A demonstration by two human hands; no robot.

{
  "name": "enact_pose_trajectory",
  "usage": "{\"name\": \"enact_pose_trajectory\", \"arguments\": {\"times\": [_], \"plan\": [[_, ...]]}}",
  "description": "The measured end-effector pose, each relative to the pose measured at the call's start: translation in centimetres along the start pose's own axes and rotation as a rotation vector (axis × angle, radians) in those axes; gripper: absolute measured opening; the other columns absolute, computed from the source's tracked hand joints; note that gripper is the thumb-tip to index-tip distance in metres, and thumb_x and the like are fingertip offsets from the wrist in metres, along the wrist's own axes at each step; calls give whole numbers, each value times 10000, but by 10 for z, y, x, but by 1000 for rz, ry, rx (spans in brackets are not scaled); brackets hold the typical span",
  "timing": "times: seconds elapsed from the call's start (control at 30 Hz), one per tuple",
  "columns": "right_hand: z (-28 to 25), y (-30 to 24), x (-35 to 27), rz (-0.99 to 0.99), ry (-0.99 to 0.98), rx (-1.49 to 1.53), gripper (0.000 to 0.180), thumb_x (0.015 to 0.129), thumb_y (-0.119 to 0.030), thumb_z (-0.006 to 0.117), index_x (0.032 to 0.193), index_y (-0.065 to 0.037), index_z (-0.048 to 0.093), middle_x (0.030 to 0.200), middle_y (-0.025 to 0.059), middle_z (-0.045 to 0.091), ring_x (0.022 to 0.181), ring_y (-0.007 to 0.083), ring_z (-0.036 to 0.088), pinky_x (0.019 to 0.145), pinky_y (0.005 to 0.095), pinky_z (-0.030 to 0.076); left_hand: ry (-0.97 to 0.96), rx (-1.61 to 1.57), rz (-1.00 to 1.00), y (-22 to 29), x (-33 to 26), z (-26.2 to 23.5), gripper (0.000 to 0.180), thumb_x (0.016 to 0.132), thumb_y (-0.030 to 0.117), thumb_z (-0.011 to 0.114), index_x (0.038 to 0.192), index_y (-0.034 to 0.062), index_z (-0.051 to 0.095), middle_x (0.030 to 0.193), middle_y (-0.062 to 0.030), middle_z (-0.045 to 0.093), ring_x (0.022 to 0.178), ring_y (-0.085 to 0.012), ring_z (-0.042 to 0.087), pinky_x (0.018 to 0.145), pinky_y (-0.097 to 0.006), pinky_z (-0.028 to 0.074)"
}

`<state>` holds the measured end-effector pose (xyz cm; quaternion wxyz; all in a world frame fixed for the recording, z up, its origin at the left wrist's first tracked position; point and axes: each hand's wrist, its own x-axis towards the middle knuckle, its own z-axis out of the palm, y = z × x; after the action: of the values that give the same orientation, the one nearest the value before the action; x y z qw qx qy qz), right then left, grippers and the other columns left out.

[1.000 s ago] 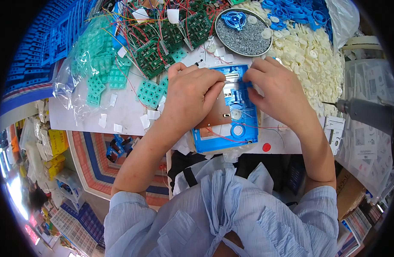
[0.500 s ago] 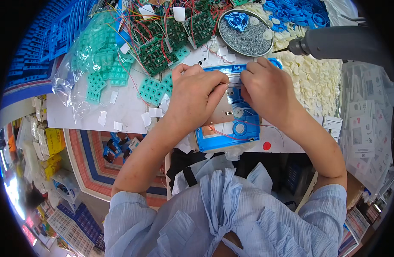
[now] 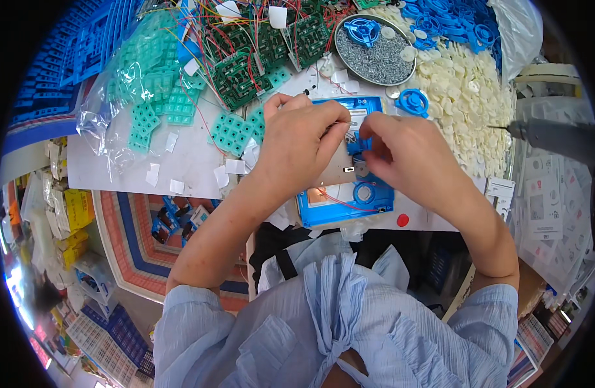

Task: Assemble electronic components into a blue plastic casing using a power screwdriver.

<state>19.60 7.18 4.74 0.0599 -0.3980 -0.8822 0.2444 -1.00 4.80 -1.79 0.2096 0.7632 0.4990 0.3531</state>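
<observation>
A blue plastic casing (image 3: 341,215) lies open on the table in front of me, with a flat board (image 3: 337,176) and thin red wires (image 3: 349,205) inside. My left hand (image 3: 302,141) is over the casing's left side, thumb and forefinger pinched together. Whatever lies between those tips is too small to make out. Over the right side is my right hand (image 3: 410,152), its fingers bent, with a gap between thumb and forefinger and nothing plainly held. Both hands hide part of the casing's upper half.
Beyond the casing are green circuit boards (image 3: 240,81), mint rubber keypads (image 3: 229,134) and a round dish of screws (image 3: 375,64). A blue ring part (image 3: 412,103) lies beside cream discs (image 3: 468,97). At right hangs a power screwdriver (image 3: 556,137); a red disc (image 3: 403,220) sits near the edge.
My right hand has come down toward me and its thumb and forefinger have parted. The power screwdriver has swung right and nearer. My left hand keeps its pinch.
</observation>
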Motion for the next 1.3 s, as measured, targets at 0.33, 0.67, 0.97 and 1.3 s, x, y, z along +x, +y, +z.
{"name": "enact_pose_trajectory", "arguments": {"times": [0.33,0.67,0.97,1.3], "plan": [[6,11,8,-219,101,-53,108,767,-85,742,861,-61,696,877,90,672,893,288,639,742,409,541,-7,-18,22,-2,-1,2,78,900,166,696,954,119,727,789,-36,657,804,-241,596,921,-427,369],[53,25,-4,-120,544,-4,209,730,-73,818,927,-112,758,1051,40,669,1008,300,540,876,407,464,102,1,71,-7,-3,7,111,868,111,731,977,86,727,847,-59,699,831,-249,663,986,-468,432],[54,26,-5,-65,502,52,161,717,-79,817,868,-122,781,1099,47,657,1060,318,534,932,419,447,43,-44,8,-5,1,2,63,879,145,719,931,114,701,854,-52,700,853,-263,679,1038,-523,432],[32,11,-22,-160,293,-338,298,753,-194,766,1039,-111,780,1278,61,631,1192,340,543,1012,500,437,-180,211,196,4,16,-13,37,853,147,714,876,127,695,829,-14,655,850,-228,646,959,-474,382]]}}
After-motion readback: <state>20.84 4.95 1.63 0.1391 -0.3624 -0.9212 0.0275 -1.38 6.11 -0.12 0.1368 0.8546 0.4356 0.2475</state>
